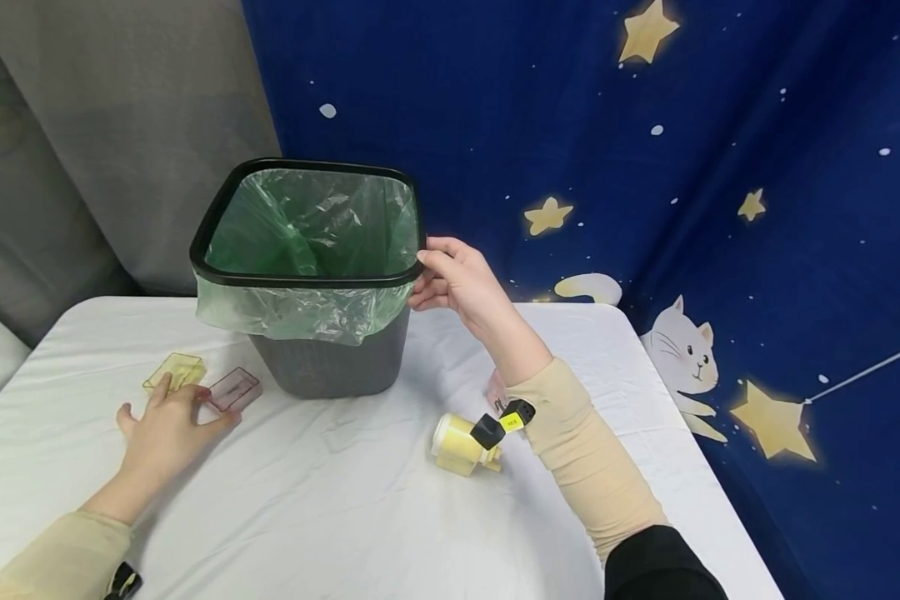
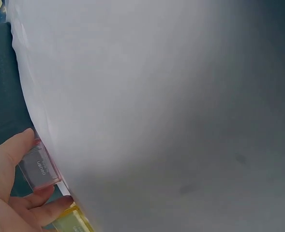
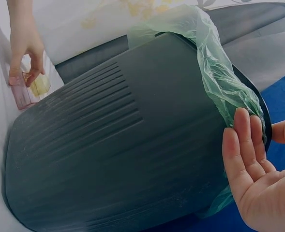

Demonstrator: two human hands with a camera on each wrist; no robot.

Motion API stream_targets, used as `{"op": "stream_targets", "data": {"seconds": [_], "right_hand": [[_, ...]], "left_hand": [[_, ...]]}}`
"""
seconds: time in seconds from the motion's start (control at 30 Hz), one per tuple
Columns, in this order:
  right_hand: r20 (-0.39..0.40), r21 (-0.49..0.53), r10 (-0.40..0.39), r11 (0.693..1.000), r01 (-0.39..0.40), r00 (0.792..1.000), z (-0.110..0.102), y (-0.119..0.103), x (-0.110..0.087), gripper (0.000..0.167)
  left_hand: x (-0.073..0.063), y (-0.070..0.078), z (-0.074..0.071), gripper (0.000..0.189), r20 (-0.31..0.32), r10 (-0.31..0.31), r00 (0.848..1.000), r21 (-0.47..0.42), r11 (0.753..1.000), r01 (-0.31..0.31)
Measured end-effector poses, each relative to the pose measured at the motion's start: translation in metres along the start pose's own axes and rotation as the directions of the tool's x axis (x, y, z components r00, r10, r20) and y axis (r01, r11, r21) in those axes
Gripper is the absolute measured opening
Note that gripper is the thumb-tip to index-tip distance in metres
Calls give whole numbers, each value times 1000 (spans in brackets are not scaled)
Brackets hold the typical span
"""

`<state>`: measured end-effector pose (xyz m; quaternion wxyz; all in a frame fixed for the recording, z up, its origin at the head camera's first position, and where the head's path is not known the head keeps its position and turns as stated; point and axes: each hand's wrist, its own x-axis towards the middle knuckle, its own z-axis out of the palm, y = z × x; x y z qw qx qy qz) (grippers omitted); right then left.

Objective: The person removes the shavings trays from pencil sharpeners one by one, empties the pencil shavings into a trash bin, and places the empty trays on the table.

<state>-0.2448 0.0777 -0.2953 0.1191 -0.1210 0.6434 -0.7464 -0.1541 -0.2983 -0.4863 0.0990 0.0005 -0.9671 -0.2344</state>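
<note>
A dark grey trash bin (image 1: 330, 367) with a black rim and a green plastic liner (image 1: 300, 308) stands at the table's back. My right hand (image 1: 461, 283) pinches its right rim, thumb on top and fingers against the outside and the liner. My left hand (image 1: 168, 433) is low over the table, left of the bin. Between its thumb and a finger it holds a small clear pink plastic box (image 2: 38, 166). A matching clear yellow box (image 1: 176, 369) lies beside it, touched by another fingertip; that box is partly cut off in the left wrist view.
A yellow cylinder with a white end (image 1: 457, 446) lies on the white-covered table (image 1: 307, 517), below the right wrist. A pink thing (image 1: 497, 387) is mostly hidden behind the right forearm. Blue starry cloth (image 1: 457, 100) and grey curtain (image 1: 135, 100) hang behind.
</note>
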Motion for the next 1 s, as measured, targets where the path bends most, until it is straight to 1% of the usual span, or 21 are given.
{"op": "stream_targets", "data": {"seconds": [0.23, 0.47, 0.57, 0.63, 0.73, 0.8, 0.87, 1.0], "right_hand": [[-3, -16, -6, 1000, 6, 1000, 1, 0, 0, 37], [-29, -55, -30, 998, 28, 999, 1, 1, 0, 34], [-34, -73, -37, 997, 34, 999, 1, 1, 1, 34], [-40, -96, -43, 995, 39, 998, 0, 0, 1, 36], [-54, -151, -57, 987, 49, 997, -2, -1, 1, 40], [-59, -198, -81, 978, 68, 995, -5, -1, 0, 41], [-60, -248, -107, 965, 89, 992, -11, -2, -1, 39], [-66, -341, -152, 932, 120, 986, -26, -1, -4, 33]], "left_hand": [[0, 1, -5, 64, -12, 28, 1000, 9, 1000, -28], [3, 1, -11, 72, 4, 57, 998, 40, 998, -58], [4, 0, -17, 70, -11, 89, 996, 54, 995, -88], [5, -1, -21, 63, -26, 119, 993, 50, 992, -118], [7, -2, -29, 50, -56, 181, 982, 52, 983, -179], [10, -2, -35, 43, -62, 224, 973, 57, 974, -220], [13, -3, -42, 41, -46, 245, 968, 68, 968, -242], [17, -3, -57, 37, 37, 245, 969, 80, 966, -247]]}}
